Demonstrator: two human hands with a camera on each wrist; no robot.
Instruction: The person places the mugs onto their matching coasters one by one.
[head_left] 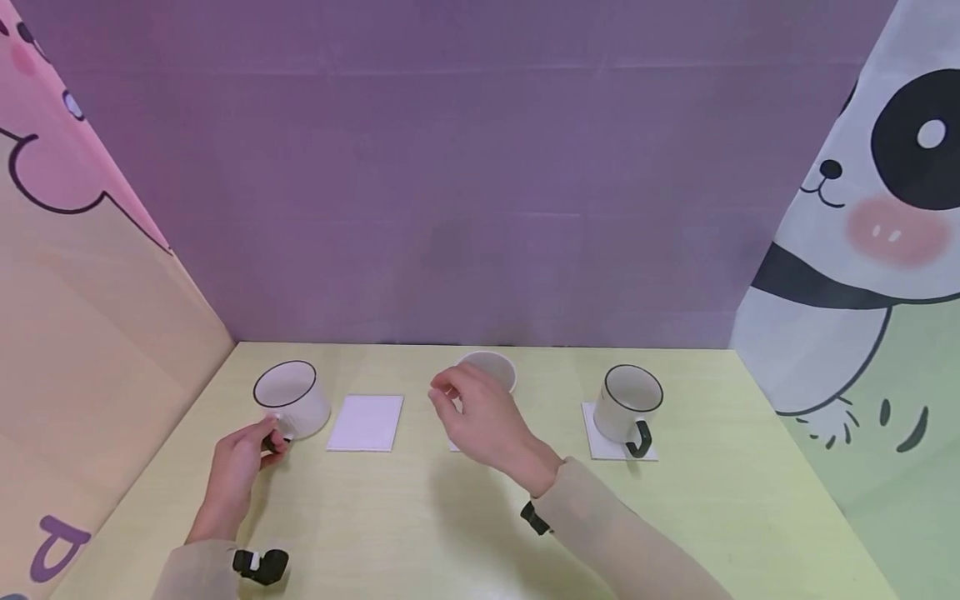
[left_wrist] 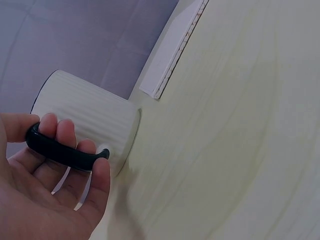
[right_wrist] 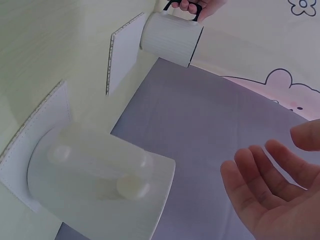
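At the left, my left hand [head_left: 234, 475] grips the black handle [left_wrist: 65, 152] of a white ribbed mug [head_left: 302, 410] with a dark rim. That mug is upright, its base close to the tabletop, left of a bare white square coaster [head_left: 366, 422]. My right hand [head_left: 486, 417] hovers in front of a pale mug [right_wrist: 95, 175], fingers loosely bent with nothing between them. In the right wrist view a gap shows between the fingers and this mug, which stands on its own white coaster [right_wrist: 37, 132]. From the head view the hand hides most of it.
A second white mug [head_left: 624, 412], its black handle toward me, stands on a coaster [head_left: 603, 448] at the right. The pale wooden table [head_left: 375, 525] meets a purple backdrop [head_left: 480, 183] behind. Printed panels [head_left: 847, 333] flank both sides.
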